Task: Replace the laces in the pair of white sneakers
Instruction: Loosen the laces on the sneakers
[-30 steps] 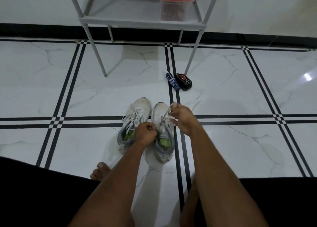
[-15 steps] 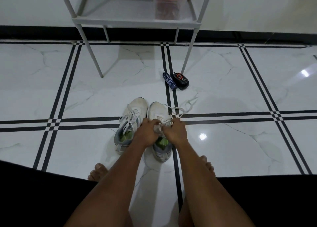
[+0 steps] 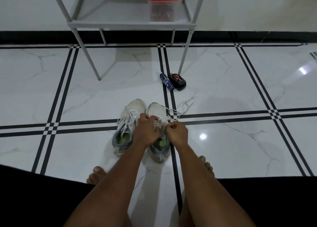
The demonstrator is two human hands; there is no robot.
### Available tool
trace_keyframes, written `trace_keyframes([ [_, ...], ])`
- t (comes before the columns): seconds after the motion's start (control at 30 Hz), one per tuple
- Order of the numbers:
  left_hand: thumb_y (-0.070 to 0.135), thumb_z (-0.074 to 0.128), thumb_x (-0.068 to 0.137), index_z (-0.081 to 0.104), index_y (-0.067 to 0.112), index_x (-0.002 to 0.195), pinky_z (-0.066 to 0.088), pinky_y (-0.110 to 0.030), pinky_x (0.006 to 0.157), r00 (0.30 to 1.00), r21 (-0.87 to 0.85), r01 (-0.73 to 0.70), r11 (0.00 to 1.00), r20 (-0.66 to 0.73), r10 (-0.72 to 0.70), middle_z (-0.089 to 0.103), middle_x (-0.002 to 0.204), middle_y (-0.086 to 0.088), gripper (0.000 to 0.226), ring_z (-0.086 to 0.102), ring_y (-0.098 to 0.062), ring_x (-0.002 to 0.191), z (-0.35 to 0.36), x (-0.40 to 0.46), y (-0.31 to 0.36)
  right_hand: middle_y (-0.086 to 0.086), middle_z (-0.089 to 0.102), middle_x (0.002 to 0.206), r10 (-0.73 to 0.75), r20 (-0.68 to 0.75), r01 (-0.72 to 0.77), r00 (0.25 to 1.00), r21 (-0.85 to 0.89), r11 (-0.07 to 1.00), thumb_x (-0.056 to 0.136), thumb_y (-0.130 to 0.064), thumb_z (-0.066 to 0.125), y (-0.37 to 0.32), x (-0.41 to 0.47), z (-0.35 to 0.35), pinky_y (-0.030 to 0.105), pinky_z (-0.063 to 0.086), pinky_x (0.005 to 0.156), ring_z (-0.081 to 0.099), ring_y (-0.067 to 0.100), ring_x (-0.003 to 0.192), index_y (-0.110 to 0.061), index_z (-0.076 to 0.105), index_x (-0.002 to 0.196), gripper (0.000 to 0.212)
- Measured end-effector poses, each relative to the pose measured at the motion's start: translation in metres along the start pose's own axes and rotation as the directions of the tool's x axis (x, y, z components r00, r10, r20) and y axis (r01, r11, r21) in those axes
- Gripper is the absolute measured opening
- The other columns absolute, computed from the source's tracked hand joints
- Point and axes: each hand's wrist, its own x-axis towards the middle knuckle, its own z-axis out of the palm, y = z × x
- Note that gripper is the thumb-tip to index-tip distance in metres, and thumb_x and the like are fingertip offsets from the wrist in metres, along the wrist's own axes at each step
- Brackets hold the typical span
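From the head camera, two white sneakers stand side by side on the marble floor (image 3: 223, 149) at centre frame: the left sneaker (image 3: 127, 124) with its lace crossed, and the right sneaker (image 3: 157, 112) under both hands. The left hand (image 3: 145, 132) rests on its tongue, fingers curled into the lacing. The right hand (image 3: 176, 132) is fisted, fingers pinching the white lace (image 3: 173, 114), which trails loosely toward the right. Higher up lie a blue packet (image 3: 166, 81) and a black case (image 3: 177, 79), beside a grey rack (image 3: 130, 23) holding a red-lidded container (image 3: 163, 4).
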Motion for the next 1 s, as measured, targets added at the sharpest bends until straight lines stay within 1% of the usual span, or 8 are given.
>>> trace_keyframes([
  [0.33, 0.033, 0.067, 0.091, 0.075, 0.029, 0.105, 0.045, -0.046, 0.1, 0.99, 0.228, -0.132, 0.965, -0.009, 0.138, 0.045, 0.141, 0.003, 0.016, 0.041, -0.023, 0.13, -0.001, 0.013, 0.002, -0.009, 0.074, 0.085, 0.035, 0.017, -0.035, 0.999, 0.015, 0.999, 0.089, -0.037, 0.071, -0.002, -0.006, -0.004, 0.036, 0.057, 0.084, 0.069, 0.013, 0.087, -0.023, 0.073, 0.08, 0.017],
  [0.43, 0.021, 0.062, 0.087, 0.077, 0.019, 0.091, 0.055, -0.039, 0.083, 0.945, -0.254, 0.15, 0.956, -0.247, -0.214, 0.064, 0.115, -0.001, 0.015, 0.06, -0.023, 0.106, -0.005, 0.014, 0.013, -0.009, 0.074, 0.085, 0.056, 0.02, -0.056, 0.998, 0.025, 0.998, 0.09, -0.039, 0.07, -0.002, -0.007, -0.004, 0.037, 0.058, 0.085, 0.069, 0.014, 0.087, -0.023, 0.072, 0.081, 0.018],
  [0.53, 0.02, 0.049, 0.095, 0.072, 0.006, 0.101, 0.056, -0.039, 0.08, 0.635, -0.785, 0.241, 0.57, -0.317, -0.704, 0.065, 0.114, -0.015, 0.028, 0.067, -0.033, 0.098, -0.021, 0.02, 0.026, -0.011, 0.074, 0.088, 0.07, 0.024, -0.071, 0.997, 0.043, 0.997, 0.089, -0.041, 0.072, -0.003, -0.007, -0.006, 0.036, 0.058, 0.086, 0.069, 0.012, 0.089, -0.024, 0.073, 0.084, 0.018],
  [0.63, 0.026, 0.053, 0.103, 0.062, 0.015, 0.127, 0.043, -0.031, 0.09, 0.792, -0.423, 0.137, 0.896, -0.496, -0.356, 0.052, 0.135, -0.011, 0.028, 0.052, -0.025, 0.119, -0.029, 0.019, 0.022, -0.01, 0.074, 0.088, 0.066, 0.021, -0.067, 0.998, 0.047, 0.997, 0.088, -0.042, 0.073, -0.002, -0.006, -0.005, 0.036, 0.058, 0.086, 0.069, 0.012, 0.089, -0.023, 0.073, 0.082, 0.02],
  [0.7, 0.039, 0.062, 0.094, 0.067, 0.028, 0.125, 0.043, -0.039, 0.102, 0.977, -0.02, 0.021, 1.0, -0.211, -0.025, 0.045, 0.145, -0.003, 0.033, 0.041, -0.024, 0.134, -0.024, 0.018, 0.018, -0.01, 0.075, 0.086, 0.067, 0.029, -0.068, 0.997, 0.044, 0.997, 0.086, -0.042, 0.073, -0.001, -0.005, -0.005, 0.037, 0.059, 0.086, 0.07, 0.012, 0.087, -0.024, 0.074, 0.08, 0.019],
  [0.8, 0.046, 0.063, 0.091, 0.078, 0.032, 0.112, 0.031, -0.047, 0.113, 0.994, 0.317, -0.093, 0.944, 0.081, 0.07, 0.039, 0.156, 0.0, 0.029, 0.029, -0.025, 0.143, -0.007, 0.011, 0.012, -0.009, 0.074, 0.086, 0.064, 0.029, -0.065, 0.997, 0.035, 0.997, 0.087, -0.037, 0.072, -0.002, -0.005, -0.005, 0.038, 0.059, 0.085, 0.07, 0.014, 0.087, -0.025, 0.073, 0.078, 0.015],
  [0.93, 0.017, 0.065, 0.088, 0.073, 0.012, 0.093, 0.045, -0.04, 0.095, 0.968, -0.002, 0.015, 1.0, -0.251, -0.015, 0.053, 0.129, -0.006, 0.011, 0.048, -0.026, 0.118, -0.011, 0.006, 0.015, -0.006, 0.072, 0.081, 0.123, 0.0, -0.123, 0.992, 0.036, 0.992, 0.088, -0.04, 0.068, -0.001, -0.006, -0.006, 0.04, 0.058, 0.085, 0.068, 0.018, 0.085, -0.019, 0.067, 0.075, 0.025],
  [1.0, 0.006, 0.056, 0.09, 0.066, 0.002, 0.098, 0.047, -0.044, 0.093, 0.776, -0.4, 0.165, 0.901, -0.512, -0.369, 0.055, 0.122, -0.017, 0.013, 0.052, -0.032, 0.109, -0.034, 0.018, 0.02, -0.007, 0.073, 0.082, 0.141, 0.004, -0.141, 0.99, 0.041, 0.989, 0.086, -0.047, 0.068, -0.001, -0.005, -0.005, 0.042, 0.058, 0.089, 0.069, 0.018, 0.087, -0.021, 0.067, 0.075, 0.028],
])
